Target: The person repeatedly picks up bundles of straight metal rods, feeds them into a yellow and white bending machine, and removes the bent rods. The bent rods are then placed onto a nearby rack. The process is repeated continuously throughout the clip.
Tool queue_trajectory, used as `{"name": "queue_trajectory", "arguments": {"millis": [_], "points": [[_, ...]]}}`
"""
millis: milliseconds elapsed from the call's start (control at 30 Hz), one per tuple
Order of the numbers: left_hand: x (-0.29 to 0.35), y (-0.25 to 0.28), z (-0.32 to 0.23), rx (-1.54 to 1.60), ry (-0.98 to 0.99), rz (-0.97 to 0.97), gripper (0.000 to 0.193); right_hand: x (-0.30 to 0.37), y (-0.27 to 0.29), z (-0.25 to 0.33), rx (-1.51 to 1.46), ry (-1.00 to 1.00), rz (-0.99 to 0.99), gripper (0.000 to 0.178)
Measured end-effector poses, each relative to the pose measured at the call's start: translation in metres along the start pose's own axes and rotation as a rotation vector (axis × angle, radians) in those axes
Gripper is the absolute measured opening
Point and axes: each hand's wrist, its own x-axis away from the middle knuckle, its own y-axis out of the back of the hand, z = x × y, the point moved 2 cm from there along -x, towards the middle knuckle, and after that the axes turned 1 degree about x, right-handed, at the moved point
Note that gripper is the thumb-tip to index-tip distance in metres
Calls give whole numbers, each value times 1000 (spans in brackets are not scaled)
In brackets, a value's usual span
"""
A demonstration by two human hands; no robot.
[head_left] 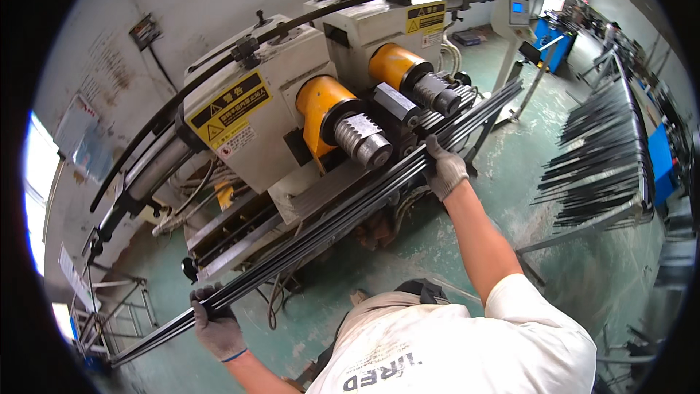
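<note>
A bundle of long, thin dark metal bars (313, 242) slants across the view, low at the left and high at the right. My left hand (219, 332), in a grey work glove, is closed around it near its lower left end. Farther up, my gloved right hand (446, 169) grips the same bundle, its thumb on top. Just beyond the bars stands a bending machine with pale housings (284, 64). Two orange cylinders (399, 64) on it carry grooved steel rollers (362, 140), close to the bundle but seemingly apart from it.
A long curved black bar (292, 27) arches over the machine. At the right, a rack (642, 138) bears many dark bars. A control panel (516, 11) with a blue screen stands at the back right. Metal frame stand (135, 306) lies at lower left. Another person (611, 33) is far off.
</note>
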Motion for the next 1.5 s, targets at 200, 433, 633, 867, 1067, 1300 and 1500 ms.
{"name": "queue_trajectory", "arguments": {"millis": [200,433,633,867,1067,1300,1500], "points": [[-37,17,74,76,259,-230,29,-44,-11,-7,138,73,-180,49],[-52,-27,147,165,521,-384,37,-130,17,-39,355,246,-26,37],[-57,-41,145,189,504,-268,41,-85,-59,-38,523,146,-282,58],[-106,72,68,27,149,-239,35,-73,-55,-21,360,96,-394,48],[-100,15,116,128,207,-366,31,-169,25,-73,455,114,-285,37],[-70,-40,177,180,384,-264,33,-160,8,-85,581,234,-219,37],[-101,29,124,134,211,-164,39,-140,-9,-57,434,150,-214,39]]}}
